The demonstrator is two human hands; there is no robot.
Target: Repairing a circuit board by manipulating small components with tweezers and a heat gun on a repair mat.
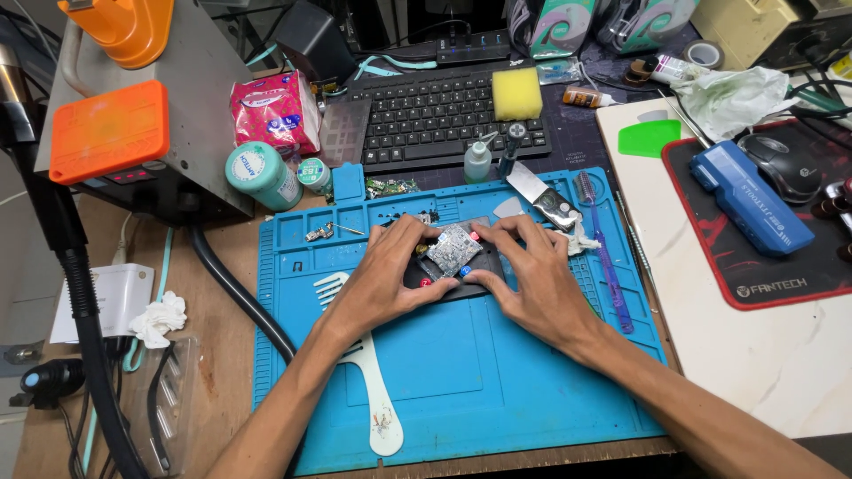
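A small silvery circuit board [454, 248] lies on a black holder plate [417, 270] in the middle of a blue work mat [461, 372]. My left hand [386, 275] presses on the plate's left side, its fingertips touching the board's left edge. My right hand [532, 279] rests on the right side, thumb and forefinger at the board's right edge. Small red and blue knobs show around the board. Both hands hide most of the plate.
A white comb-like tool [377, 390] lies on the mat's lower left, a purple toothbrush [603, 257] on its right. A black keyboard [444, 120] with a yellow sponge [516, 93] sits behind. A mouse [785, 164] and a blue box [750, 195] lie at the right, orange-topped equipment [111, 129] at the left.
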